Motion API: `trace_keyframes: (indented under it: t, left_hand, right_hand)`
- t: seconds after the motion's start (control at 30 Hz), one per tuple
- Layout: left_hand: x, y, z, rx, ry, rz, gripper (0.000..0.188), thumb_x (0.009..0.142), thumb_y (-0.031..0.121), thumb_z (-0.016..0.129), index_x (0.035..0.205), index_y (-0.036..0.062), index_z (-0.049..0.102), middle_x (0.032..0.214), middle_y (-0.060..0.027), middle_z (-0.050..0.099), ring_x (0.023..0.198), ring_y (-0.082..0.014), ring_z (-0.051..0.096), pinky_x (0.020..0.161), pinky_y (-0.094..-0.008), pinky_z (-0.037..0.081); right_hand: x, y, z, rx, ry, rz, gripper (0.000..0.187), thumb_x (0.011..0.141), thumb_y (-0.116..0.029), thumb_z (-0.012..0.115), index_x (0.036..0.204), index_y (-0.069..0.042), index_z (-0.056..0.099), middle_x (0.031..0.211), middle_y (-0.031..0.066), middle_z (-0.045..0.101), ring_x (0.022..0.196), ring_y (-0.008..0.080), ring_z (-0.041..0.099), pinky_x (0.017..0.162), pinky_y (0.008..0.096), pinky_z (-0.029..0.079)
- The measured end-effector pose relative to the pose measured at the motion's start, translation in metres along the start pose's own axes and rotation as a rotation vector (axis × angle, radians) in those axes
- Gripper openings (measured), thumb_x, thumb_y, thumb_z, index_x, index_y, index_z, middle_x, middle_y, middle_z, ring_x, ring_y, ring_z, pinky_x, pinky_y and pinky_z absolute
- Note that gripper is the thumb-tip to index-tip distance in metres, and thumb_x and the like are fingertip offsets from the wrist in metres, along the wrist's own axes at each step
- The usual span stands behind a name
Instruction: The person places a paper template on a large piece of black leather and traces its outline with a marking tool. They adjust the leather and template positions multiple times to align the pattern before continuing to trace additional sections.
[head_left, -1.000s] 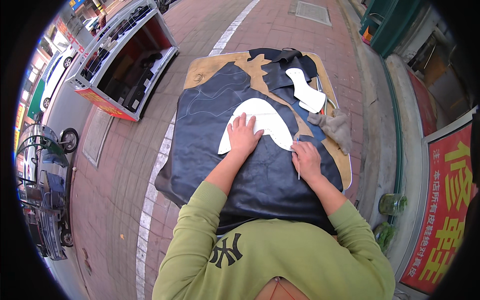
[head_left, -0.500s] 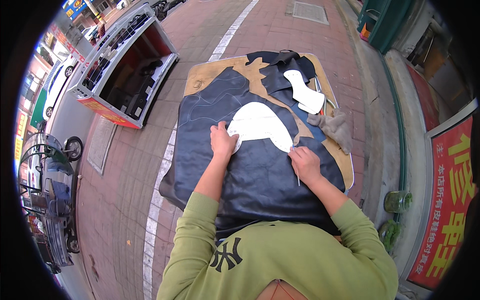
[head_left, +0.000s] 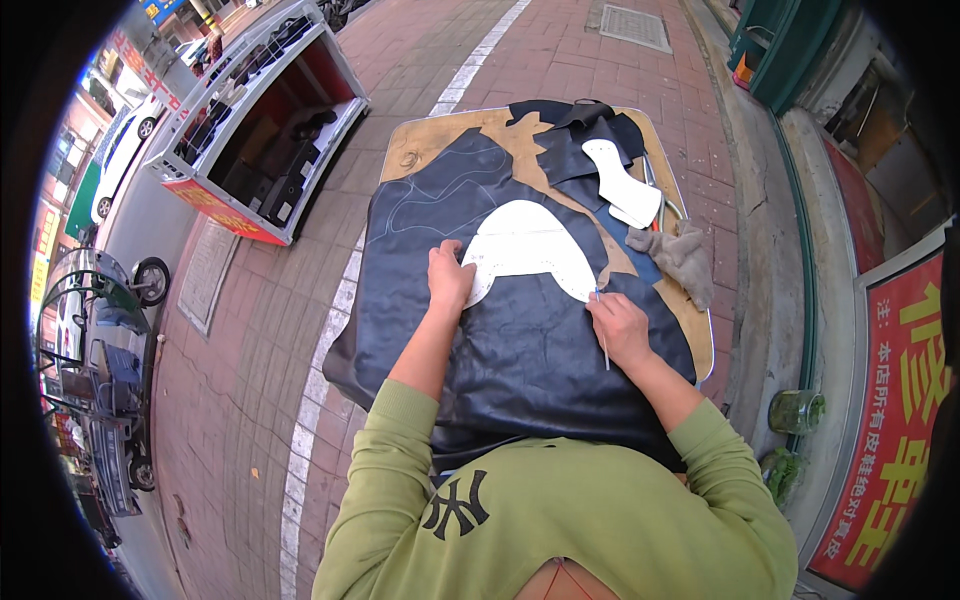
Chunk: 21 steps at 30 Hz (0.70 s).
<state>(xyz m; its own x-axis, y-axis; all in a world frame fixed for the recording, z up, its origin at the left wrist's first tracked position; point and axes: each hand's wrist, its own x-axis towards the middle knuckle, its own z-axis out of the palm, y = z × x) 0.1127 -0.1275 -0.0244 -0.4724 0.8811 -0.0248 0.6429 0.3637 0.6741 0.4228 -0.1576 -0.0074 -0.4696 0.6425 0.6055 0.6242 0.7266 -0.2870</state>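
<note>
A white horseshoe-shaped paper pattern (head_left: 525, 240) lies flat on a large sheet of black leather (head_left: 510, 340) spread over the table. At the pattern's left end rests my left hand (head_left: 450, 277), fingers apart, its thumb pressing on the paper edge and the other fingers on the leather. My right hand (head_left: 622, 325) pinches a slim, pale marking pen (head_left: 606, 350) at the pattern's right tip; the tip itself is partly covered by my fingers. Thin pale outlines (head_left: 440, 200) are drawn on the leather, farther left.
The wooden table (head_left: 410, 145) shows at the far edge. At its far right lie a second white pattern (head_left: 620, 185), black leather scraps (head_left: 575, 150), pliers-like handles (head_left: 675, 207) and a grey rag (head_left: 680, 262). A display cabinet (head_left: 260, 130) stands left, a glass jar (head_left: 795, 410) right.
The whole view has shifted slightly, moving the table a little to the right. Both hands stay at the same ends of the pattern, and the pen remains in my right hand.
</note>
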Motion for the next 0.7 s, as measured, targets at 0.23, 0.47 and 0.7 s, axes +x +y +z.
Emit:
trace_keyframes:
  t: [0.23,0.47,0.7]
  left_hand:
    - [0.001,-0.007,0.001,0.010,0.027,0.028,0.050,0.072,0.008,0.079,0.118,0.0028,0.062,0.101,-0.0127,0.062,0.084,-0.0237,0.065,0.079,-0.0358,0.054]
    - [0.010,-0.003,-0.004,-0.133,-0.057,-0.139,0.050,0.072,0.008,0.081,0.118,-0.0007,0.064,0.086,-0.0060,0.065,0.080,-0.0176,0.063,0.074,-0.0322,0.051]
    - [0.010,-0.004,-0.006,-0.210,-0.074,-0.178,0.048,0.073,0.009,0.080,0.118,0.0023,0.065,0.091,-0.0045,0.065,0.084,-0.0168,0.063,0.077,-0.0313,0.051]
  right_hand:
    - [0.000,0.000,0.001,0.004,0.010,0.008,0.005,0.083,-0.003,0.068,0.087,-0.005,0.066,0.084,0.0081,0.066,0.079,0.0247,0.066,0.066,0.0342,0.053]
    - [0.001,-0.002,-0.001,0.027,0.014,0.035,0.008,0.081,-0.004,0.070,0.088,-0.006,0.067,0.086,0.0080,0.067,0.080,0.0250,0.067,0.066,0.0345,0.054]
    - [0.000,0.000,-0.002,0.072,-0.036,0.080,0.016,0.077,-0.003,0.072,0.092,-0.006,0.067,0.095,0.0087,0.070,0.084,0.0272,0.068,0.070,0.0359,0.055]
